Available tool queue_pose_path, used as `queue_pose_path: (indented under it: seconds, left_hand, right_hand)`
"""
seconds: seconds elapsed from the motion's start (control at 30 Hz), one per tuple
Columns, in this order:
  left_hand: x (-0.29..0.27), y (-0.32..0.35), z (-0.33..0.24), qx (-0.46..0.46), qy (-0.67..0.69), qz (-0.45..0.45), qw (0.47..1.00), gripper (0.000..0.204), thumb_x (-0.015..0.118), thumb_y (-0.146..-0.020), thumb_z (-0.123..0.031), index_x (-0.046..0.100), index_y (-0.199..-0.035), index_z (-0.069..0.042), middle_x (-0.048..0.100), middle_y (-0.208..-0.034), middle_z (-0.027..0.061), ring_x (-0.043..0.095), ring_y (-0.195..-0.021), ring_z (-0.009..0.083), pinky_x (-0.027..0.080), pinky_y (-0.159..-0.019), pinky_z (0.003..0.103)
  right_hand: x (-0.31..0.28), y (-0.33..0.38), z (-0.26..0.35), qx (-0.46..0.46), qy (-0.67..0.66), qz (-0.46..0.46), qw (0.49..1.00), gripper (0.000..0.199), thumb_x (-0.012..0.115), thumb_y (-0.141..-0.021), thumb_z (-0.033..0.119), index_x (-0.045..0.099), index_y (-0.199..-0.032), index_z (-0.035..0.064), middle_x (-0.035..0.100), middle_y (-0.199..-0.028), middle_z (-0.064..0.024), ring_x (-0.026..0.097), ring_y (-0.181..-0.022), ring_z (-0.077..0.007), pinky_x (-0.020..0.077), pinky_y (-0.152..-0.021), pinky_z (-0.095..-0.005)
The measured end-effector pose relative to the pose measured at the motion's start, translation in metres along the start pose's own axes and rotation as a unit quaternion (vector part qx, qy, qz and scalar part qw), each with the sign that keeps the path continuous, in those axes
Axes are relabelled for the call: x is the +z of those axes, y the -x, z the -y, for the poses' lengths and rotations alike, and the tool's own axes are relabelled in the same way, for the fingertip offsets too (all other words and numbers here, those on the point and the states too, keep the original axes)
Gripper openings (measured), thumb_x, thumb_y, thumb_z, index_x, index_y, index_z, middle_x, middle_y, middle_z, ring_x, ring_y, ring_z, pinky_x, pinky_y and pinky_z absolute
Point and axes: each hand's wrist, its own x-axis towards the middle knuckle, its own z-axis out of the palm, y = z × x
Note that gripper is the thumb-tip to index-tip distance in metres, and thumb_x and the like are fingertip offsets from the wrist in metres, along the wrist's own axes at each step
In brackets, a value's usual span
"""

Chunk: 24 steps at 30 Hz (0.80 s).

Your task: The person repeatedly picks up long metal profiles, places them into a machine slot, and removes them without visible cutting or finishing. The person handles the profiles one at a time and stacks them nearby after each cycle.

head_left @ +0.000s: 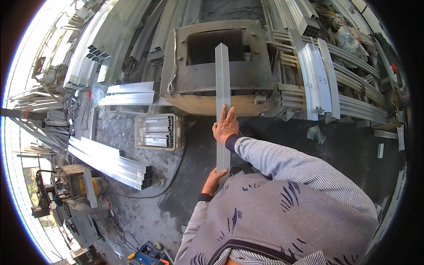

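A long silvery aluminium profile (222,77), with a ridge line along its length, points straight away from me. My left hand (213,182) grips its near end close to my body. Farther up the bar, my right hand (226,125) is closed around it, fingers lying over its upper face. The bar's far end reaches over the dark opening of a worn metal machine housing (175,75); whether it touches the housing I cannot tell. Below the bar runs the wooden front edge (194,105) of that machine.
A pale plastic crate (181,134) holds short profile pieces left of the machine. Bundled hollow profiles (110,161) lie on the floor at left. Long bars (353,97) are stacked at right. A dark cable (176,174) curves across the floor; a blue tool case (148,255) sits low left.
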Motion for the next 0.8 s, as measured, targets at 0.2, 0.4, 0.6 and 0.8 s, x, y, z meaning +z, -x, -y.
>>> queue_pose_path:
  seconds: [0.2,0.4,0.6,0.8]
  left_hand:
    - [0.015,-0.014,-0.026,0.014,-0.002,0.012,1.000,0.045,0.076,-0.099,-0.031,0.065,-0.128,0.001,0.074,-0.114,0.0117,0.073,-0.096,0.0215,0.060,-0.086,0.037]
    - [0.063,-0.088,-0.140,0.033,-0.051,0.029,0.998,0.043,0.074,-0.101,-0.032,0.064,-0.127,0.000,0.073,-0.104,0.0117,0.075,-0.087,0.0244,0.062,-0.078,0.038]
    - [0.116,-0.145,-0.250,0.036,-0.022,0.026,0.999,0.055,0.076,-0.100,-0.037,0.058,-0.136,0.001,0.072,-0.113,0.0153,0.076,-0.095,0.0288,0.062,-0.081,0.041]
    - [0.101,-0.146,-0.230,0.042,-0.035,0.055,0.997,0.056,0.076,-0.100,-0.039,0.058,-0.136,0.000,0.072,-0.116,0.0149,0.076,-0.096,0.0271,0.061,-0.081,0.039]
  right_hand:
    - [-0.008,-0.028,-0.003,-0.008,-0.011,-0.023,1.000,0.096,0.073,-0.090,0.031,0.023,-0.165,-0.0033,0.032,-0.157,-0.0336,0.050,-0.131,-0.0450,0.0490,-0.104,-0.0507]
    - [-0.047,-0.157,-0.010,0.000,0.014,-0.077,0.997,0.093,0.073,-0.088,0.030,0.029,-0.163,-0.0026,0.036,-0.154,-0.0319,0.050,-0.133,-0.0437,0.0498,-0.105,-0.0498]
    - [-0.096,-0.287,-0.013,0.042,0.036,-0.034,0.998,0.094,0.071,-0.089,0.033,0.027,-0.165,0.0004,0.036,-0.154,-0.0274,0.043,-0.139,-0.0397,0.0425,-0.111,-0.0554]
    - [-0.077,-0.264,-0.013,0.024,0.085,-0.096,0.992,0.093,0.071,-0.088,0.033,0.029,-0.164,0.0016,0.037,-0.149,-0.0248,0.042,-0.138,-0.0405,0.0416,-0.109,-0.0575]
